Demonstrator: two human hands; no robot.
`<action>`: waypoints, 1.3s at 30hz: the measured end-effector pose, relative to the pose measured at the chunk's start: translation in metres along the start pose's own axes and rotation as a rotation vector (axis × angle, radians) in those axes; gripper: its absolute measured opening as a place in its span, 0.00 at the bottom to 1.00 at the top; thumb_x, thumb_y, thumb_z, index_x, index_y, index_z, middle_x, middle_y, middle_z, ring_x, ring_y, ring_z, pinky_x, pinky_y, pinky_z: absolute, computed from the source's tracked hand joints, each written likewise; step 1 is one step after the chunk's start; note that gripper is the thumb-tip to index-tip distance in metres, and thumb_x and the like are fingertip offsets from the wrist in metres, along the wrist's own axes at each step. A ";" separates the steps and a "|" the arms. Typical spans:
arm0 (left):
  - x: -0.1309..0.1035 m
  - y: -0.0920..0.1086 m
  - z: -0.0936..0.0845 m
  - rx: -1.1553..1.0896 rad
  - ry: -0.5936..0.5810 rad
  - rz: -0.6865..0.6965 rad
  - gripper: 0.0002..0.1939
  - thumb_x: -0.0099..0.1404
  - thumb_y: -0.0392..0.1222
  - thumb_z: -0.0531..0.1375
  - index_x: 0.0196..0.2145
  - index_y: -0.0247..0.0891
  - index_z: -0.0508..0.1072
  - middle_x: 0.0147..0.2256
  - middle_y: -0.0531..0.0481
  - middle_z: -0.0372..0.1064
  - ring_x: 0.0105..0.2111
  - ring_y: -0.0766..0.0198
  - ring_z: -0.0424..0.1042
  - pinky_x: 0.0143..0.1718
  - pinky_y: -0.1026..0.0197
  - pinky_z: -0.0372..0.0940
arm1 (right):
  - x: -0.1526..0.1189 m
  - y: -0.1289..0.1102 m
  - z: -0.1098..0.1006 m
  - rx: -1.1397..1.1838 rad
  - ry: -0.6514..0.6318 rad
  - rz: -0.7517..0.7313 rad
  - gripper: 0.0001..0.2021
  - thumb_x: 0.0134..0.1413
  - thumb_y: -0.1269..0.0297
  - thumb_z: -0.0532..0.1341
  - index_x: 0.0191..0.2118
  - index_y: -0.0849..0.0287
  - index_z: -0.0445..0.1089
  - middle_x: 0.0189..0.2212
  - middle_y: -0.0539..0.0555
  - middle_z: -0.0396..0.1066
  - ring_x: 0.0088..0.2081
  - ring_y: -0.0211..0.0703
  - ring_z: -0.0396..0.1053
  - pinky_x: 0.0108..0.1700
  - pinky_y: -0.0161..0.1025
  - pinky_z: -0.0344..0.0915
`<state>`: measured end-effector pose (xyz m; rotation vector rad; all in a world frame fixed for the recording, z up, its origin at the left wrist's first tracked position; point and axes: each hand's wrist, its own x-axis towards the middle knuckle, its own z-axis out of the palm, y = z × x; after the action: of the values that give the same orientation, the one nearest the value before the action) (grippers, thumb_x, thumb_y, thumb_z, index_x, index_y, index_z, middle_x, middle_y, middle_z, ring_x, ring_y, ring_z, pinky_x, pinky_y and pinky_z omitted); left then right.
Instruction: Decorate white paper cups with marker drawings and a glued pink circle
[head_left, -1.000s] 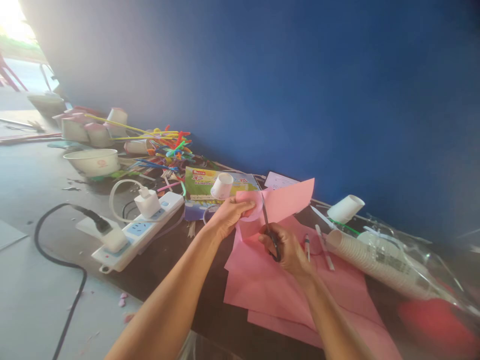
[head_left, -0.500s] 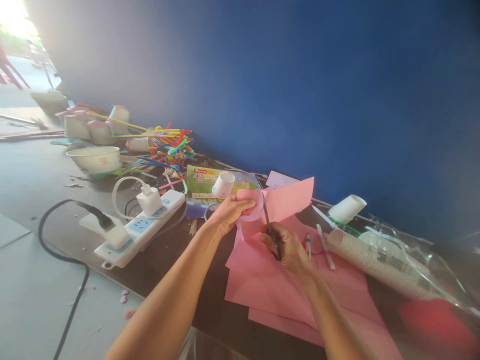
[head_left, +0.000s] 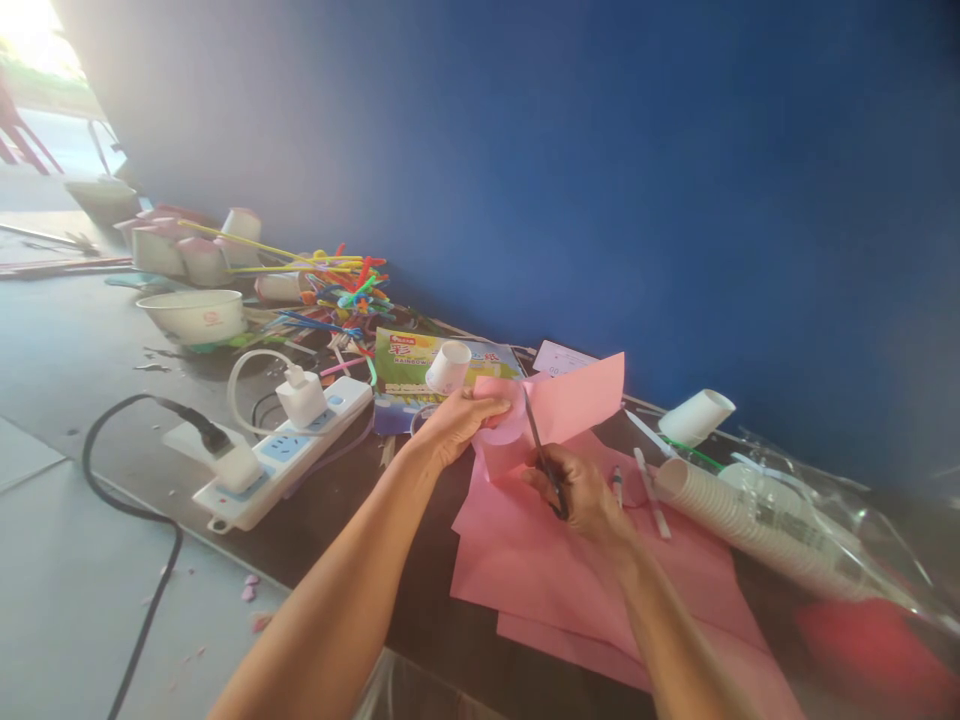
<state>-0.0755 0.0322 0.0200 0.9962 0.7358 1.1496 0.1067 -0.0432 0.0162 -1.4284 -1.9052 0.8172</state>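
Between thumb and fingers, my left hand point(head_left: 459, 422) pinches a sheet of pink paper point(head_left: 585, 393), held up above the table. My right hand point(head_left: 576, 488) is closed round the dark handles of a pair of scissors point(head_left: 537, 432). Their blades point up and away, at the paper just right of my left thumb. A strip of the paper curls down below the left hand. Under both hands lie more pink sheets point(head_left: 547, 580), spread over the dark table. A white paper cup point(head_left: 448, 367) stands behind my left hand on a colourful paper packet point(head_left: 405, 362).
A power strip point(head_left: 285, 455) with plugs and cables lies left. Behind it are a paper bowl point(head_left: 193, 317), pink-trimmed cups and bundled pipe cleaners point(head_left: 349, 285). On the right are stacked paper cups point(head_left: 765, 525), a tipped cup point(head_left: 697, 416) and pens point(head_left: 652, 495). A blue wall point(head_left: 600, 180) rises behind.
The curled strip under my left hand hangs a little differently, and the raised sheet has shifted slightly. Both hands keep nearly the same place and grip. The view has moved slightly.
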 end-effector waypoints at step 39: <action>0.003 -0.005 -0.007 0.017 -0.034 0.016 0.15 0.48 0.41 0.66 0.18 0.35 0.62 0.19 0.57 0.55 0.21 0.73 0.54 0.25 0.64 0.48 | -0.003 -0.006 -0.012 0.065 -0.121 0.030 0.15 0.51 0.52 0.62 0.31 0.60 0.66 0.18 0.44 0.54 0.21 0.31 0.51 0.23 0.32 0.48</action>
<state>-0.0795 0.0361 0.0127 1.0353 0.7131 1.1388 0.1130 -0.0458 0.0284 -1.3993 -1.9323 0.9907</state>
